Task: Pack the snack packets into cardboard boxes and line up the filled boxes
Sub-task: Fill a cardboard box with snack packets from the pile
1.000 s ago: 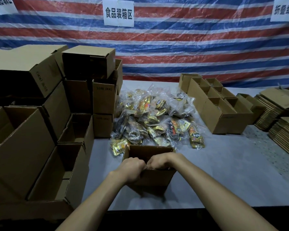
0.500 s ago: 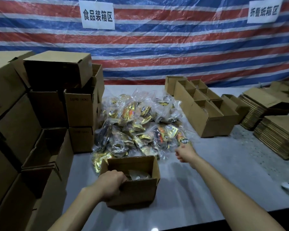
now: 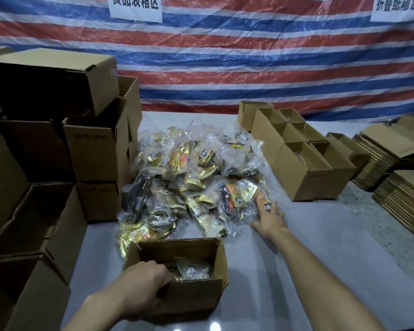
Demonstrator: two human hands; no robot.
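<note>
An open cardboard box [image 3: 196, 297] sits on the grey table near the front edge, with a clear-wrapped snack packet [image 3: 194, 268] inside. My left hand [image 3: 141, 287] grips the box's near left wall, fingers curled over the rim. Behind the box lies a big pile of snack packets [image 3: 189, 182] in clear plastic with gold, orange and black wrappers. My right hand [image 3: 269, 217] reaches to the pile's right front corner, its fingers spread flat on a packet [image 3: 261, 199] there.
Stacked cardboard boxes [image 3: 93, 149] rise along the left side. A row of open boxes [image 3: 306, 175] stands at the right of the pile, and flat folded cartons [image 3: 402, 194] are stacked at the far right. A striped tarp hangs behind.
My right hand left the box and reached forward to the pile's right corner. My left hand stayed on the box's near wall. The view moved closer and shifted right.
</note>
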